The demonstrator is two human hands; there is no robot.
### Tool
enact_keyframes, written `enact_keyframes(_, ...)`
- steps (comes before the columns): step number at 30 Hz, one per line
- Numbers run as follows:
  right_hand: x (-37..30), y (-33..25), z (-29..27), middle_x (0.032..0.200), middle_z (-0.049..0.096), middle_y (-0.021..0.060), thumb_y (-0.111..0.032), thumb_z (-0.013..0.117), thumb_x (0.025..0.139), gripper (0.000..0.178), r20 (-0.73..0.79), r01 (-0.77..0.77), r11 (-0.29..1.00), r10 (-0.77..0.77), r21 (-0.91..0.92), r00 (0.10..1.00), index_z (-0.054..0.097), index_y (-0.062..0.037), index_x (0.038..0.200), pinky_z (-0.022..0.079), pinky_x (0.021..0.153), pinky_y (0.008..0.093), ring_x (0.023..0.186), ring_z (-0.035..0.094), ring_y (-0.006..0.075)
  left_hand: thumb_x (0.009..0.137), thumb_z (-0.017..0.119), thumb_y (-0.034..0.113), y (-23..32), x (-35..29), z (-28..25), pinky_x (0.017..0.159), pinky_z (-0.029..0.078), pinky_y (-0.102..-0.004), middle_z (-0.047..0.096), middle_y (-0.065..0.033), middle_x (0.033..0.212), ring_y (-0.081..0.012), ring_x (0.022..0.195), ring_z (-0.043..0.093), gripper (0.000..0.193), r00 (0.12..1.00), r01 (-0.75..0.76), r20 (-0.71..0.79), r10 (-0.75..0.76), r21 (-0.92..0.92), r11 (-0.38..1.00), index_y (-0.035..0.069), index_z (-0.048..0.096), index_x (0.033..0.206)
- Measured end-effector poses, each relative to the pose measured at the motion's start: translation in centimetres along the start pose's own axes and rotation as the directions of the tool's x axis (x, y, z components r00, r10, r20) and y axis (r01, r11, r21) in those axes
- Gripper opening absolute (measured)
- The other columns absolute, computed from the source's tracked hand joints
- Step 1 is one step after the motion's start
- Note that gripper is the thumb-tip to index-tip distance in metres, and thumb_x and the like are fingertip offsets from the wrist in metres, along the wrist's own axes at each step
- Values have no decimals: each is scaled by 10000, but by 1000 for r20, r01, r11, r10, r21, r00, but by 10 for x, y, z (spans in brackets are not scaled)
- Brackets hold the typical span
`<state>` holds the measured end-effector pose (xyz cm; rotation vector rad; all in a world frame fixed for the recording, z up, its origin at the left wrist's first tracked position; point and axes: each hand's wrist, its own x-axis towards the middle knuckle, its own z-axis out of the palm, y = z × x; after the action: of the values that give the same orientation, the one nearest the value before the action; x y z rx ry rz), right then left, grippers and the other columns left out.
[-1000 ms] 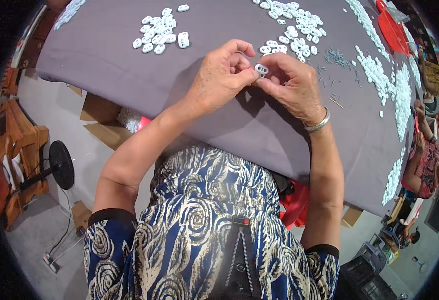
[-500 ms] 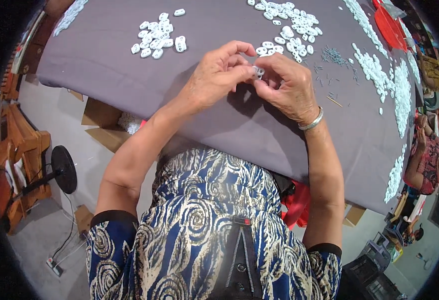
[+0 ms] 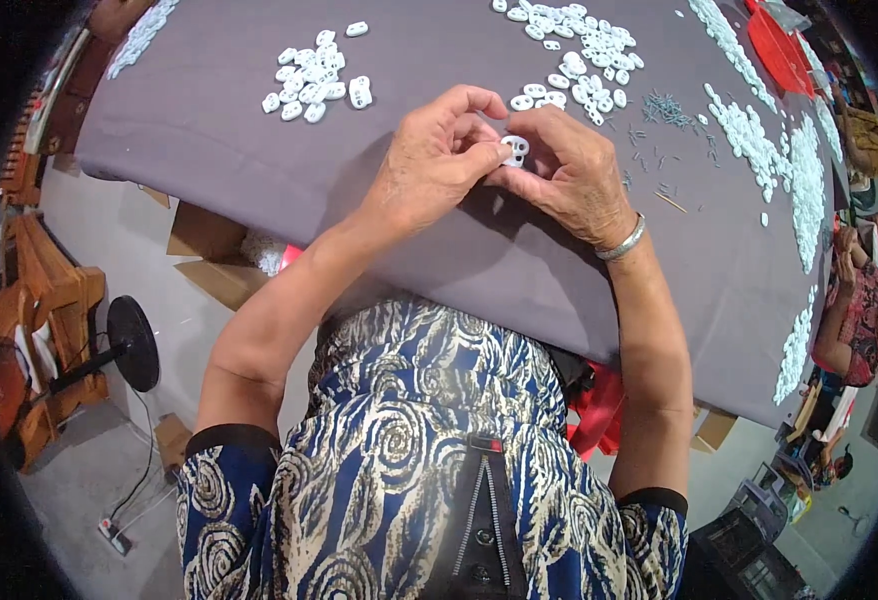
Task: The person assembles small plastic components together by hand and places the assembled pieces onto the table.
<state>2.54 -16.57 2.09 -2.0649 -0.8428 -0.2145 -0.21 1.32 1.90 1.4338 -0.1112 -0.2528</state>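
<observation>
A small white oval plastic piece with two holes (image 3: pixel 516 148) is held up between my hands above the grey cloth. My left hand (image 3: pixel 429 155) pinches it from the left between thumb and fingers. From the right, the thumb and curled fingers of my right hand (image 3: pixel 574 170) close round its other side; part of their contact is hidden. Just beyond my hands lies a spread of similar white pieces (image 3: pixel 594 50). To the left is a smaller heap of them (image 3: pixel 309 78), with a white piece or pair (image 3: pixel 360 92) lying beside it.
Small grey pins (image 3: pixel 666 110) lie scattered right of my hands, near a thin wooden stick (image 3: pixel 671 203). Long rows of white pieces (image 3: pixel 807 190) line the table's right side, and a red basket-like container (image 3: pixel 781 48) stands far right. Below the table's left edge is an open cardboard box (image 3: pixel 209 240).
The white piece has turned so that its two-holed face shows more fully. My fingers have shifted slightly around it, and the right thumb has moved left underneath.
</observation>
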Motion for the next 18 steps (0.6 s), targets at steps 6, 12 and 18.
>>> enact_keyframes(6,-2,0,-3,775,594,66,-192,766,748,283,59,2,1000,-3,16,998,634,-29,939,464,559,288,607,555,172,871,605,41,6,-3,2,621,430,-203,555,14,742,-38,689,510,236,998,-66,9,66,49,997,20,529,1094)
enact_keyframes(12,-3,1,-3,766,586,93,-199,730,769,255,78,32,998,-36,48,996,624,-28,926,485,578,306,623,577,206,895,574,11,13,-5,-1,693,459,-197,569,0,835,-52,770,560,291,997,-36,74,30,92,995,-5,501,1176)
enact_keyframes(18,-1,-11,-10,700,564,89,-237,735,777,263,133,-53,997,45,52,990,612,-26,872,458,542,310,581,560,201,895,564,15,19,-7,-2,707,451,-198,561,6,841,-45,768,545,293,993,-40,114,40,4,999,-12,501,1180)
